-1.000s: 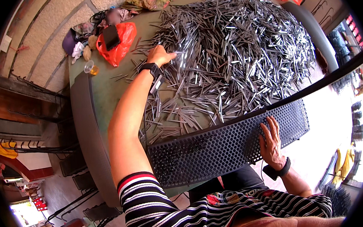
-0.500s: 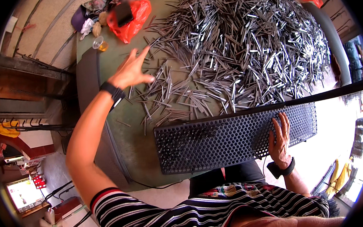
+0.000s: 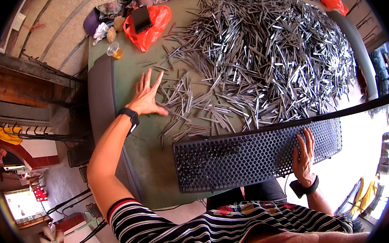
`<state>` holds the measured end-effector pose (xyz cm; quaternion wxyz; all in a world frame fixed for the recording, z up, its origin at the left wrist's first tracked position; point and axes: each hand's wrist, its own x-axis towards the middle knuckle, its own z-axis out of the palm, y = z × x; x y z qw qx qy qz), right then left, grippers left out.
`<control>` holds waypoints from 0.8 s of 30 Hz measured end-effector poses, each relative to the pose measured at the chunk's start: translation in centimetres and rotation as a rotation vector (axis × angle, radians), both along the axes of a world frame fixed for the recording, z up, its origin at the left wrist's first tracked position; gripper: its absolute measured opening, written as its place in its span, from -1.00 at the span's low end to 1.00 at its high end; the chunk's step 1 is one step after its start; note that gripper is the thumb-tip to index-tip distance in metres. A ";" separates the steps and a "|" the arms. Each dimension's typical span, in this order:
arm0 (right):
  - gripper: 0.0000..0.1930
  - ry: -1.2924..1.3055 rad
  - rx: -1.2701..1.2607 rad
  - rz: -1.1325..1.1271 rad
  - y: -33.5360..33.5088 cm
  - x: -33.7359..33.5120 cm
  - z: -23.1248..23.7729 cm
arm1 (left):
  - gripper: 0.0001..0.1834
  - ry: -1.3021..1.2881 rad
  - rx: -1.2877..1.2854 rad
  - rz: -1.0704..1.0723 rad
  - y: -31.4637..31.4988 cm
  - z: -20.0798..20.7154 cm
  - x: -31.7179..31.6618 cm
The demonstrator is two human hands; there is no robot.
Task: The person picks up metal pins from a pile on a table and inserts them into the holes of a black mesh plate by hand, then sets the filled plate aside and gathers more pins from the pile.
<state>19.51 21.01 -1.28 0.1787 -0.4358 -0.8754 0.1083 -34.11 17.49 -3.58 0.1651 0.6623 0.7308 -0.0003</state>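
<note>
Head view, looking down: green round table [image 3: 125, 88] filling most of the frame, with a grey padded rim at its near-left edge. Across its far and right half, heaped thick, a pile of thin metal rods [image 3: 270, 54], shiny grey, thinning to loose scatter toward the near-left. Along the near edge, a long black perforated tray [image 3: 250, 156], honeycomb holes, some at its left end already stuffed with rod ends, the rest bare.

Left hand [image 3: 146, 97], black watch at the wrist, flat on the cloth with fingers spread wide and gripping nothing, thumb side touching the loose rods at the pile's fringe. Right hand [image 3: 304, 157], also with a dark wristband, resting on the right part of the tray, fingers extended over the holes; whether curled round the edge, cannot tell.

At the far-left corner, an orange plastic bag [image 3: 151, 26] with a dark phone [image 3: 141, 18] lying on top, bundled cloth beside, and a small glass [image 3: 115, 49] of amber liquid near the rim.

Risks, as judged: rods swept by an open palm likely to roll off past the grey rim; sharp ends liable to prick a flat hand; tray overhanging the near edge apt to tip if the steadying hand lifts; glass close enough to the sweeping arm to be knocked over.
</note>
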 end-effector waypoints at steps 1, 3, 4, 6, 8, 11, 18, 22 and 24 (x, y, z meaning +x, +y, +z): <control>-0.58 0.000 0.001 -0.003 0.0 0.0 0.0 | 0.51 -0.035 0.056 0.004 2.0 0.1 0.1; -0.60 -0.001 -0.006 0.006 0.0 -0.2 0.3 | 0.38 -0.152 -0.170 -0.015 6.5 0.5 -1.3; -0.60 0.000 -0.010 0.008 0.1 -0.2 0.3 | 0.30 -0.209 -0.263 -0.031 9.4 1.4 -2.3; -0.58 -0.015 -0.026 0.003 0.1 -0.2 0.5 | 0.16 -0.244 -0.248 -0.021 15.0 2.6 -3.5; -0.58 -0.018 -0.037 -0.008 0.1 -0.3 0.5 | 0.09 -0.164 -0.092 0.071 20.0 2.9 -3.4; -0.58 -0.036 -0.070 -0.039 -0.1 -0.3 0.7 | 0.08 -0.078 -0.013 0.164 24.5 3.7 -1.0; -0.56 -0.046 -0.115 -0.047 -0.2 0.2 0.3 | -0.18 -0.224 0.085 0.186 30.7 -1.2 -0.1; -0.55 -0.083 -0.145 -0.078 -0.3 0.1 0.6 | -0.39 -0.322 0.010 0.253 31.2 0.7 0.4; -0.54 -0.079 -0.149 -0.075 -0.2 0.0 0.7 | -0.41 -0.293 0.020 0.277 31.3 0.4 0.4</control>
